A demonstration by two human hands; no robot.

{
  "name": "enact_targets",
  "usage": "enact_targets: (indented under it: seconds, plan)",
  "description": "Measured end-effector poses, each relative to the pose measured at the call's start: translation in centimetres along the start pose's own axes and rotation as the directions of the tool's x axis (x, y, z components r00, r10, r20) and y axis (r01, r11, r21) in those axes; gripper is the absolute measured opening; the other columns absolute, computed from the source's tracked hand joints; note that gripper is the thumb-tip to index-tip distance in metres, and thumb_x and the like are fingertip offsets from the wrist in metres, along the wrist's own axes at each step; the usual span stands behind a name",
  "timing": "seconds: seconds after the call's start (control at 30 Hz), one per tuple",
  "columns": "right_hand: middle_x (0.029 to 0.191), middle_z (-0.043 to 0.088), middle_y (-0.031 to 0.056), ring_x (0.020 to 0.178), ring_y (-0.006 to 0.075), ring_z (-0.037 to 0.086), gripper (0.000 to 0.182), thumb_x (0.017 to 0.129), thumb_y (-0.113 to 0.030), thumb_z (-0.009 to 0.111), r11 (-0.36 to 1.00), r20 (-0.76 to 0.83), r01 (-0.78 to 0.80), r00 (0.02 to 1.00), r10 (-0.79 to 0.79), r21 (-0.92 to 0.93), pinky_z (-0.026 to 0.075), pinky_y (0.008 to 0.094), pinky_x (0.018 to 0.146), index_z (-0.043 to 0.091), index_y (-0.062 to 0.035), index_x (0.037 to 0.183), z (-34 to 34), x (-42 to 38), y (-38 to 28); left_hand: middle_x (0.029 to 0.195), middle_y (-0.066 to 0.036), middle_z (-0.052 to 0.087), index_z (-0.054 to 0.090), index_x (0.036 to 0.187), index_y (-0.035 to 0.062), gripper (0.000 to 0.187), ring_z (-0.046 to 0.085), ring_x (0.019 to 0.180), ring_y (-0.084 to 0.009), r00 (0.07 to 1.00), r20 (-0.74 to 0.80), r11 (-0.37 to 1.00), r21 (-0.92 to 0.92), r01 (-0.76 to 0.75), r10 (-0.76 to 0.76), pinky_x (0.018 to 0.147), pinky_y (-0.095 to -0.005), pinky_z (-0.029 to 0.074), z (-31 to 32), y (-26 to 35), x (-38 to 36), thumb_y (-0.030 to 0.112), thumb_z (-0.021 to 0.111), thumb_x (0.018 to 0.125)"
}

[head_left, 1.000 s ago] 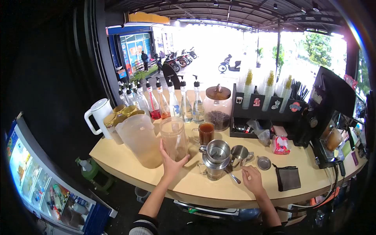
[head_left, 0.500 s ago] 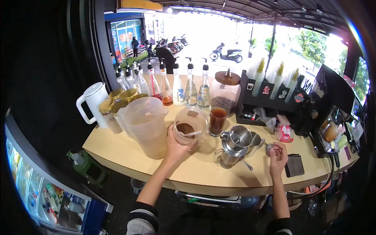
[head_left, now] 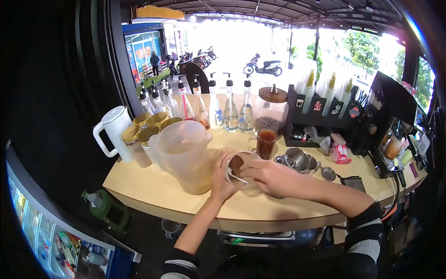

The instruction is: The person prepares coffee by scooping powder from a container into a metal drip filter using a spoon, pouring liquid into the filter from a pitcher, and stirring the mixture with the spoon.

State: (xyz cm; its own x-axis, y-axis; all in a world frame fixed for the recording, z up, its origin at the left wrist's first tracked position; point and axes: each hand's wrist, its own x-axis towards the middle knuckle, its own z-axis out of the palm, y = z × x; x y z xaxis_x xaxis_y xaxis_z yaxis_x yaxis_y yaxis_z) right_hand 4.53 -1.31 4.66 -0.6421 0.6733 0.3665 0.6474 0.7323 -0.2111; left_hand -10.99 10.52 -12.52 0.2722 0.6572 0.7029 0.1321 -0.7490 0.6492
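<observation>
My left hand (head_left: 224, 183) is wrapped round a clear plastic jar (head_left: 227, 163), tilted so its mouth faces me. Brown powder (head_left: 236, 163) lies inside, and a white spoon (head_left: 239, 178) rests across the opening. The fingers of my right hand (head_left: 262, 174) are bent together at the jar's mouth, closed at the spoon; their tips are partly hidden. Under my right forearm are metal drip filter cups (head_left: 297, 159), partly covered. A small round metal lid (head_left: 328, 174) lies to their right. Behind the jar stands a glass mug of reddish-brown drink (head_left: 266, 143).
A large frosted pitcher (head_left: 181, 158) stands left of the jar, beside gold-lidded canisters (head_left: 131, 134) and a white jug (head_left: 116, 132). Pump bottles (head_left: 231, 111) line the back. A bean jar (head_left: 271, 114), a cup holder (head_left: 320, 109) and a dark cloth (head_left: 352, 182) are to the right.
My right hand has left the metal lid on the right and crossed left to the jar's mouth. The jar, in my left hand, has shifted slightly right and tilted towards me.
</observation>
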Motion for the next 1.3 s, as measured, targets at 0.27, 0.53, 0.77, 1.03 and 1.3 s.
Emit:
enact_targets:
  seconds: [0.27,0.53,0.77,1.03,1.3]
  plan:
    - [0.110,0.060,0.0143,0.097,0.0270,0.059,0.028,0.080,-0.015,0.059,0.937,0.479,-0.053,0.848,0.224,-0.344,0.046,0.0355,0.091,0.062,-0.0005,0.104,12.4,3.0,10.3,0.134,-0.018,0.045,0.031,0.136,0.0051,0.091,0.048,0.122,-0.0349,0.984,-0.097,0.986,0.089,-0.140,0.149,0.102,-0.0413,0.040,-0.1,0.7,-0.4,0.020,0.085,0.065]
    - [0.122,0.060,0.0104,0.109,0.0250,0.059,0.041,0.075,-0.019,0.067,0.780,0.557,-0.396,0.548,0.624,-0.484,0.048,0.0368,0.094,0.063,-0.0068,0.114,6.4,7.8,2.5,0.129,-0.020,0.048,0.032,0.136,0.0050,0.089,0.050,0.117,-0.0380,0.963,-0.156,0.971,0.132,-0.200,0.220,0.100,-0.0424,0.042,0.1,0.5,0.1,0.016,0.085,0.065]
    - [0.133,0.053,0.0120,0.120,0.0242,0.053,0.047,0.078,-0.013,0.065,0.851,0.519,-0.275,0.696,0.497,-0.446,0.044,0.0348,0.100,0.058,-0.0031,0.123,4.4,6.7,0.6,0.134,-0.020,0.042,0.030,0.138,0.0049,0.091,0.045,0.123,-0.0377,0.965,-0.155,0.976,0.077,-0.203,0.213,0.103,-0.0418,0.039,0.1,-0.1,-0.1,0.016,0.084,0.065]
    - [0.145,0.041,0.0122,0.132,0.0220,0.041,0.054,0.084,-0.019,0.058,0.827,0.628,-0.111,0.598,0.498,-0.551,0.034,0.0363,0.109,0.048,-0.0039,0.135,6.2,6.8,1.3,0.140,-0.020,0.035,0.025,0.141,0.0056,0.091,0.040,0.129,-0.0368,0.961,-0.109,0.963,0.129,-0.239,0.253,0.107,-0.0431,0.036,-0.3,-0.4,-0.3,0.016,0.080,0.069]
    - [0.144,0.039,0.0199,0.132,0.0256,0.042,0.063,0.081,-0.025,0.054,0.837,0.473,-0.173,0.757,0.450,-0.520,0.034,0.0379,0.110,0.042,0.0042,0.136,5.0,7.3,-0.1,0.137,-0.020,0.041,0.027,0.139,0.0060,0.091,0.041,0.128,-0.0379,0.954,-0.151,0.954,0.190,-0.231,0.260,0.107,-0.0430,0.036,-0.3,-0.8,-0.1,0.017,0.082,0.067]
